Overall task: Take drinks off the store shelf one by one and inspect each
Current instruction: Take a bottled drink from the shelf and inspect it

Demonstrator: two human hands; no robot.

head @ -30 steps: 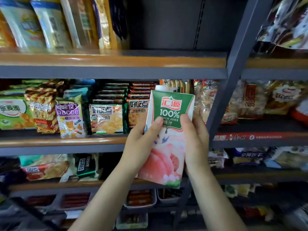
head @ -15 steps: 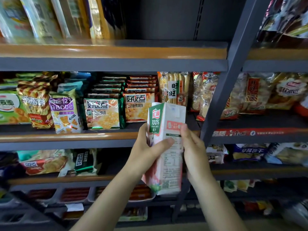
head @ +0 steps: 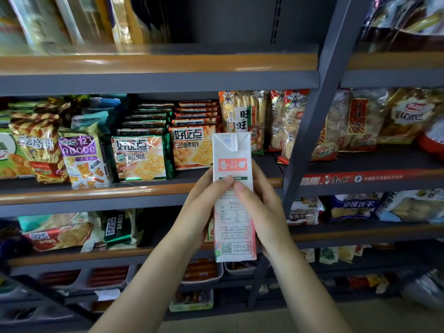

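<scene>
A tall white-and-pink paper juice carton (head: pixel 232 198) stands upright in front of the grey metal store shelf (head: pixel 158 79), its narrow printed side panel facing the camera. Behind it, cracker packets (head: pixel 140 157) fill the shelf. The left hand (head: pixel 204 203) and right hand (head: pixel 260 205) grip the carton's sides, fingers curled behind it, thumbs pressed across the panel.

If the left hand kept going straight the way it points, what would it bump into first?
Probably the orange cracker pack on the middle shelf. The left hand, holding the juice carton, points up and forward toward it. Depth is hard to judge.
</scene>
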